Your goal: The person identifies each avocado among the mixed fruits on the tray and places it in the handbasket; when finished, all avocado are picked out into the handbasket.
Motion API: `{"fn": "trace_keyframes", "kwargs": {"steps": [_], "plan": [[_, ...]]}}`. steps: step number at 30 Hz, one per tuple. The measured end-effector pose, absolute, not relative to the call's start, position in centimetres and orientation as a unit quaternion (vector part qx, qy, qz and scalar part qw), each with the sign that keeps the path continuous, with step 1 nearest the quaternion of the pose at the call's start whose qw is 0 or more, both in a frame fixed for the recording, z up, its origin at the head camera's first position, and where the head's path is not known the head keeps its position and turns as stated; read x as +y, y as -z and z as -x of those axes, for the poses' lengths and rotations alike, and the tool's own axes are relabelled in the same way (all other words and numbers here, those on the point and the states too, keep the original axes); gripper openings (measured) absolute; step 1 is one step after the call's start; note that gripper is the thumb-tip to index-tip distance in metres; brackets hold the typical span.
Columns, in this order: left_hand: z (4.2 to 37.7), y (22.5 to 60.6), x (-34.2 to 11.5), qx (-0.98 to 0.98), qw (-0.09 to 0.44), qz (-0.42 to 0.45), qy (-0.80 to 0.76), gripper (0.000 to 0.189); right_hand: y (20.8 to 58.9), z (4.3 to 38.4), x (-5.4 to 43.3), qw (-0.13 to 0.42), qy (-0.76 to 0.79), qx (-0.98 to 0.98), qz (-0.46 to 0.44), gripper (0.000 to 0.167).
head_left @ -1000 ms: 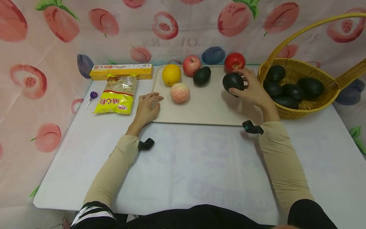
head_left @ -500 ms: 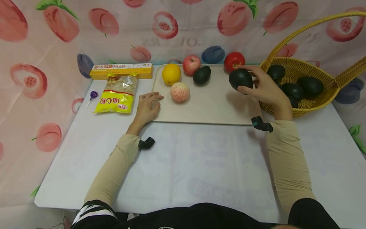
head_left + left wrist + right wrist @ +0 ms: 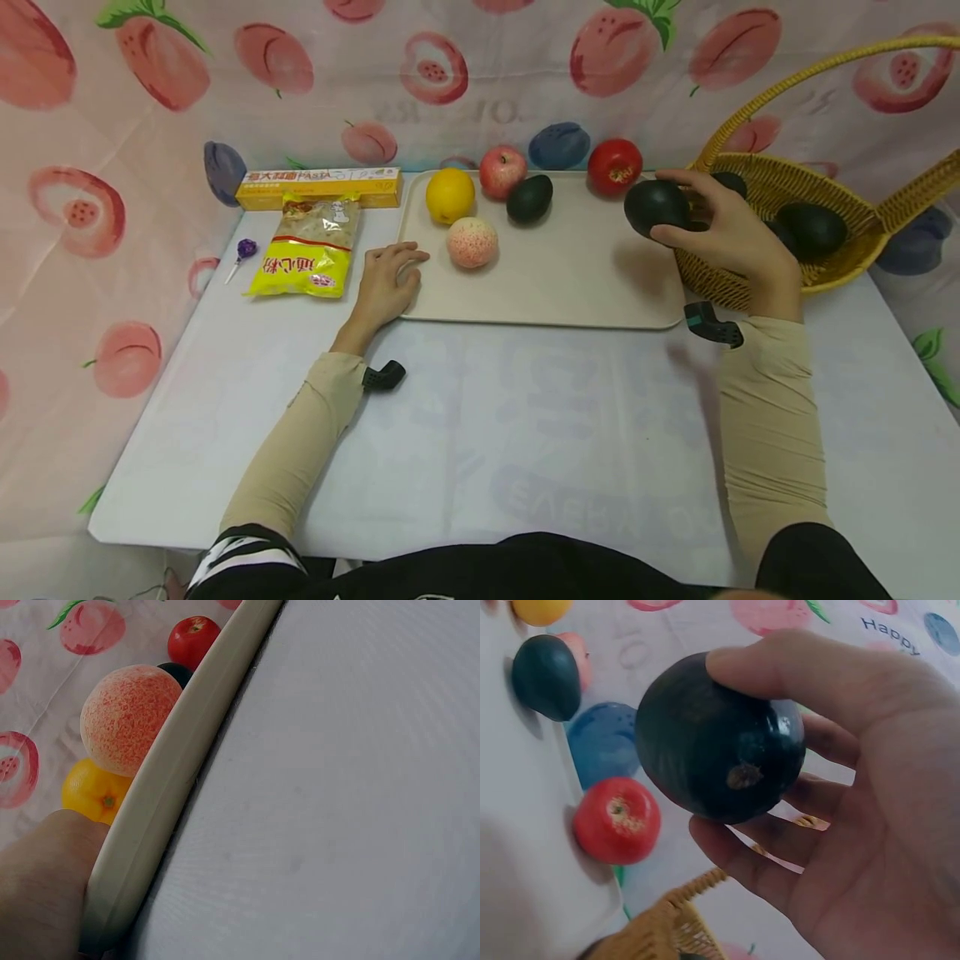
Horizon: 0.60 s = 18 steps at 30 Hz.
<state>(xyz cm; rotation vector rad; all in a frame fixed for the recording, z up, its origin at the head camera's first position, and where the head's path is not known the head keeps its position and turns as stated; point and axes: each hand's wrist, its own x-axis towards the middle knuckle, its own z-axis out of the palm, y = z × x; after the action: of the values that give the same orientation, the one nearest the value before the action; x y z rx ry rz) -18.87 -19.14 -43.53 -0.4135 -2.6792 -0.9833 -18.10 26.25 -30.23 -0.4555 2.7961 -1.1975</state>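
In the head view my right hand (image 3: 738,237) holds a dark green avocado (image 3: 657,208) in the air over the tray's right end, beside the basket. The right wrist view shows the thumb on one side of this avocado (image 3: 720,742) and the fingers curled round the other. My left hand (image 3: 386,283) rests on the left rim of the beige tray (image 3: 555,292), fingers loosely bent over it. On the tray lie an orange (image 3: 450,196), a speckled peach (image 3: 472,242), a pinkish apple (image 3: 502,172), another avocado (image 3: 529,199) and a red round fruit (image 3: 615,167).
A yellow woven basket (image 3: 862,271) with a tall handle stands at the right, with avocados (image 3: 812,231) inside. At the left lie a pasta bag (image 3: 306,250), a yellow pasta box (image 3: 378,188) and a purple lollipop (image 3: 246,249). A fruit-printed cloth hangs behind the table.
My right hand has moved to the right with the avocado, from over the tray toward the basket, and now covers more of it. My left hand has stayed on the tray rim.
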Motion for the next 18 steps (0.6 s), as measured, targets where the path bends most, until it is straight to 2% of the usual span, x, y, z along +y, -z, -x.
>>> {"fn": "trace_keyframes", "kwargs": {"steps": [18], "plan": [[18.7, 43.3, -18.9, -0.924, 0.123, 0.137, 0.335, 0.027, 30.4, 17.2, 30.8, 0.013, 0.392, 0.911, 0.125, 0.068]]}}
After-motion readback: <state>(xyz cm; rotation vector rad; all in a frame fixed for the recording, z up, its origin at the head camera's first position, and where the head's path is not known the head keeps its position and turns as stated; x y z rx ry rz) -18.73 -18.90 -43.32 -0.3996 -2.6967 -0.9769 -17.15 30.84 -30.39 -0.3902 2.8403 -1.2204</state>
